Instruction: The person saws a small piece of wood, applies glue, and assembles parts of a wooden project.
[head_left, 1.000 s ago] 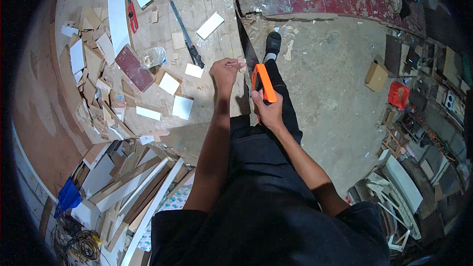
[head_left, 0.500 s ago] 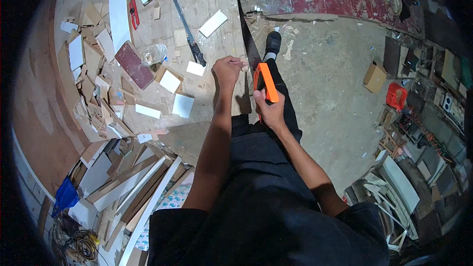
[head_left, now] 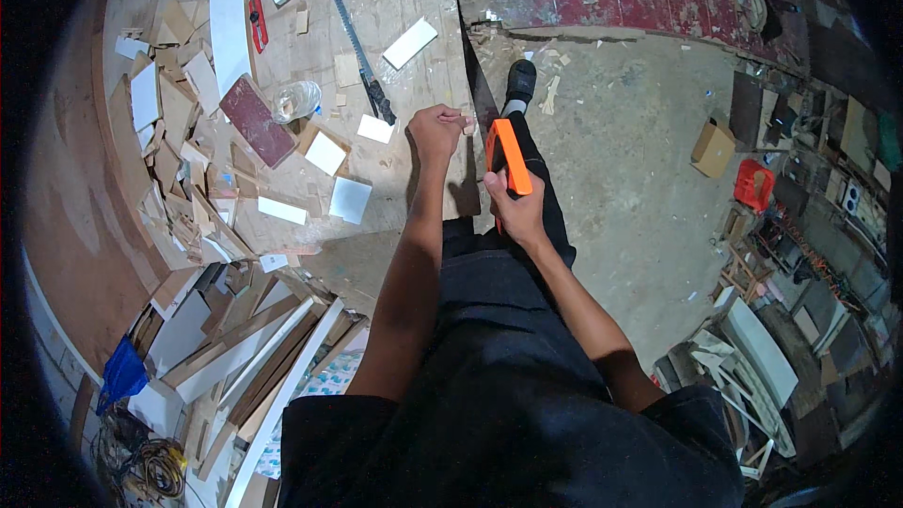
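Note:
My right hand is wrapped round the handle end of an orange-framed hand tool, hacksaw-like in shape with a dark inner part. It points away from me just off the right edge of the wooden worktable. On that edge rests my left hand, fingers curled in against a small pale piece, apparently wood; the exact grip is hard to see. A white rectangular piece lies left of this hand. Just beyond that piece is a long narrow tool with a black handle.
Red-handled pliers-like tool, a clear plastic container and a dark red board lie on the table. Offcuts pile up at left, boards lean below. A cardboard box and red crate stand right.
The view has shifted very slightly. Both hands and the orange tool keep nearly the same places.

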The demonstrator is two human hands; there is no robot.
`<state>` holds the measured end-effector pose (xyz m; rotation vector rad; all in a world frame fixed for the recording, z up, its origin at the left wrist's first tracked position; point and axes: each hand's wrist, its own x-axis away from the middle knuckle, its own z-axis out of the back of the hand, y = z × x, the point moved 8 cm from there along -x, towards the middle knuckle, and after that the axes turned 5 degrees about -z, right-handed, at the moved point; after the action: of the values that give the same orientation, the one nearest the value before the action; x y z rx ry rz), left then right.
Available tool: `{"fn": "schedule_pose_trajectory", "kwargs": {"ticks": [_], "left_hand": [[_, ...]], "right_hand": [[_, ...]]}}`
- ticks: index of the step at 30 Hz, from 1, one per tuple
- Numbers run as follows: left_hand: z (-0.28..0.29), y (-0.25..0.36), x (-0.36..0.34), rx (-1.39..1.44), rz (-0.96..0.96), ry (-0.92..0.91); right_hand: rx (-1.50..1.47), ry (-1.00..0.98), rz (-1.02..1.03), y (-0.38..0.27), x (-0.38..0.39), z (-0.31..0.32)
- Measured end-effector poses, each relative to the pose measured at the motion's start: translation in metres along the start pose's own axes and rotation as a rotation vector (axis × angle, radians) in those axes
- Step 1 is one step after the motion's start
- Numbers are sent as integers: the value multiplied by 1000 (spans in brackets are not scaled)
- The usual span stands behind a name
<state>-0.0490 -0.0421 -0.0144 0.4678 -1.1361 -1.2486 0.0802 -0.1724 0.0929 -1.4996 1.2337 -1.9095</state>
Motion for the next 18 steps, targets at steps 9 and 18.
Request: {"fn": "schedule_pose_trajectory", "kwargs": {"ticks": [9,18], "left_hand": [[1,-5,-1,21,8,-3],[2,1,0,-25,1,14]], "right_hand": [[38,-23,38,-12,1,-5],[100,-10,58,-18,-2,-6]]}}
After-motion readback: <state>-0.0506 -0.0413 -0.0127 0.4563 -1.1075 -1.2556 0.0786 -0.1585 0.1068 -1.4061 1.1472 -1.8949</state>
